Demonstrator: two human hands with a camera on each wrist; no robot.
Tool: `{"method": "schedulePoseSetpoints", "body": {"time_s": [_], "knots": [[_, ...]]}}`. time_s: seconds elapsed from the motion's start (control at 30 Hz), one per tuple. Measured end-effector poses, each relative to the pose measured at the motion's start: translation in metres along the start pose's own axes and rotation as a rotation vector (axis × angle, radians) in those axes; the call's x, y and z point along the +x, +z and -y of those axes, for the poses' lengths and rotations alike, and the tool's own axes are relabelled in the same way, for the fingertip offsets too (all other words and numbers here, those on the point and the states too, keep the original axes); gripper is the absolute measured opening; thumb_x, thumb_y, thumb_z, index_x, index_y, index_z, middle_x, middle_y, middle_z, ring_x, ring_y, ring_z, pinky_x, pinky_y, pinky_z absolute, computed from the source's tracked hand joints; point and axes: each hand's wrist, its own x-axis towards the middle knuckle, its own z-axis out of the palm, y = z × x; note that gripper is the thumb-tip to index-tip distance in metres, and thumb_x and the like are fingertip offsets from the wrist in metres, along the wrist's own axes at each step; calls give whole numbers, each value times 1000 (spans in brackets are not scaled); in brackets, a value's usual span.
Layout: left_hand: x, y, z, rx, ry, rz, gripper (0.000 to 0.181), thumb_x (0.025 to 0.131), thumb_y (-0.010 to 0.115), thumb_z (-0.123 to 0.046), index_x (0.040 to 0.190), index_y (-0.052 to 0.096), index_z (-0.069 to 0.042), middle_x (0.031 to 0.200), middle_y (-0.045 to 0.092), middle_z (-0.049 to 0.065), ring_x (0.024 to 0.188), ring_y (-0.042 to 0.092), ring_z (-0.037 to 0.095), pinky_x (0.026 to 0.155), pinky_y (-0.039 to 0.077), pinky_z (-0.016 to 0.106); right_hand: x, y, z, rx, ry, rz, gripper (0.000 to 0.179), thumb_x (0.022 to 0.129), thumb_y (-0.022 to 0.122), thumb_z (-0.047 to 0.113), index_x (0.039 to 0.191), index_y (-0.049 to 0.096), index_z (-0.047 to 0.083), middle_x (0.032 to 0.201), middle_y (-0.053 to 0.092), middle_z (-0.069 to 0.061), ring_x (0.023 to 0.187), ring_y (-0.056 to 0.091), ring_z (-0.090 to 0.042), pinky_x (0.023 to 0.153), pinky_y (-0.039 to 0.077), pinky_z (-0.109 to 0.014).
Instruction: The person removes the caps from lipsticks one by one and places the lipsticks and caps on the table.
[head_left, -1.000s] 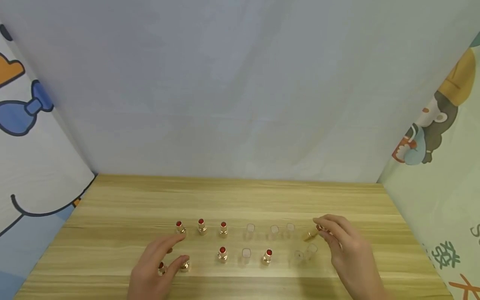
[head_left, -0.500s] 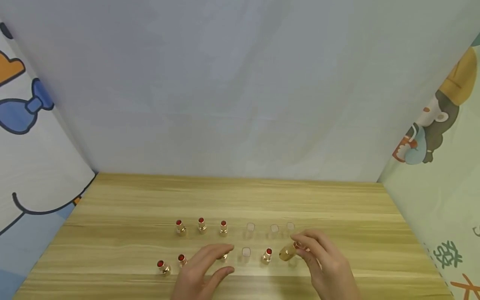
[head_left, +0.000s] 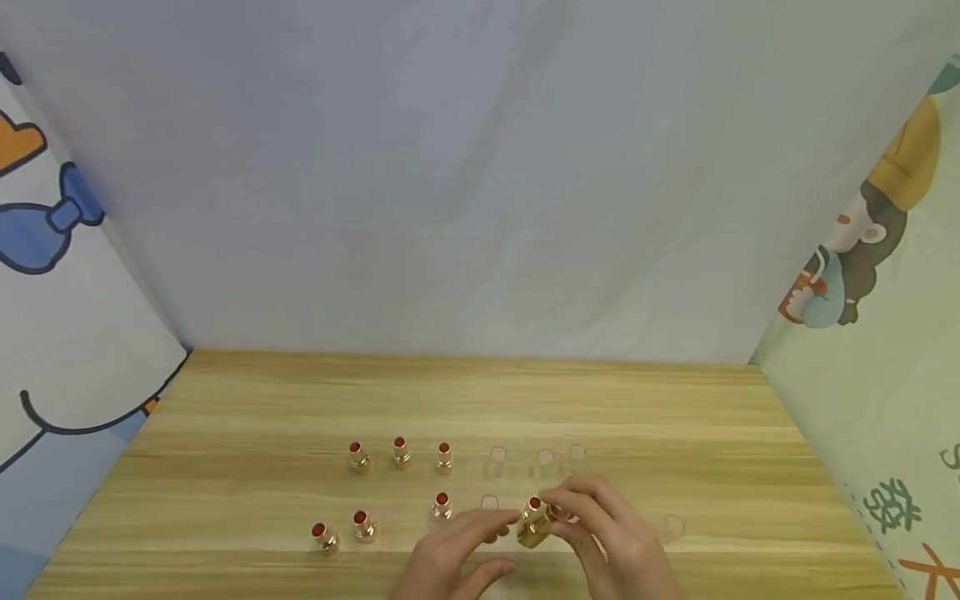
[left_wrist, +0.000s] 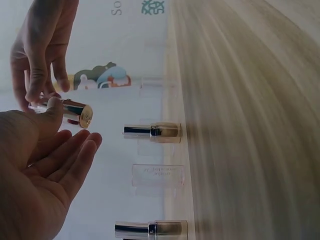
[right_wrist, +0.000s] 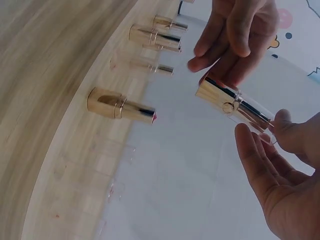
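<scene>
My right hand (head_left: 615, 542) pinches one end of a gold lipstick (right_wrist: 217, 96) with a clear cap on its bullet end. The lipstick is tilted above the table, its gold base pointing towards my left hand (head_left: 457, 558). That left hand stands close to the base, fingers and thumb apart; in the left wrist view its thumb overlaps the lipstick, but contact cannot be made out. An uncapped lipstick with a red tip (head_left: 534, 503) stands upright behind the held one, partly hidden. Near my left fingers are another red lipstick (head_left: 442, 502) and a clear cap (head_left: 489, 502).
Several uncapped red lipsticks stand to the left, such as a front lipstick (head_left: 325, 537) and a back lipstick (head_left: 401, 452). Clear caps stand in the back row, one cap (head_left: 545, 461) among them, and another cap (head_left: 674, 527) is right of my right hand. A cloth wall (head_left: 472, 208) bounds the wooden table.
My left hand has moved right, away from the left lipsticks, towards my right hand. My right hand has brought the held lipstick left and forward to the middle. The standing lipsticks have stayed put.
</scene>
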Motion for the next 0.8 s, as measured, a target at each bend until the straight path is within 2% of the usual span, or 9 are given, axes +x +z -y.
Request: {"method": "schedulePoseSetpoints", "body": {"time_s": [0.17, 0.23, 0.5, 0.7, 0.8], "knots": [[1, 8, -2, -104, -17, 30, 53, 80, 86, -3, 129, 65, -1, 99, 76, 6, 82, 72, 10, 76, 57, 8, 0, 7, 6, 40, -19, 9, 27, 105, 60, 18, 116, 70, -4, 105, 65, -11, 86, 65, -13, 77, 56, -12], [1, 10, -3, -122, -24, 28, 49, 79, 86, -2, 125, 67, -2, 95, 75, 5, 80, 72, 8, 74, 56, 6, 0, 9, 8, 40, -16, 14, 27, 106, 59, 18, 117, 70, -4, 106, 64, -10, 85, 65, -12, 78, 56, -10], [-1, 11, -4, -158, -53, 16, 38, 78, 86, 1, 111, 70, -7, 89, 75, 3, 77, 70, 3, 71, 55, 5, -2, 12, 15, 34, 7, -11, 26, 106, 60, 20, 116, 71, -2, 105, 64, -8, 86, 63, -10, 74, 53, -10], [-2, 10, -5, -167, -77, 22, 33, 80, 85, -1, 110, 72, -9, 89, 75, 2, 77, 70, 0, 70, 55, 5, -3, 13, 20, 31, 7, -43, 23, 105, 62, 19, 112, 72, -1, 104, 63, -7, 87, 60, -11, 72, 51, -12], [-2, 10, -5, -153, -67, 20, 34, 79, 86, -1, 109, 72, -8, 90, 75, 1, 77, 69, 0, 70, 54, 5, -4, 12, 20, 55, 10, -32, 21, 106, 61, 17, 113, 71, 0, 105, 62, -7, 88, 60, -10, 73, 52, -12]]}}
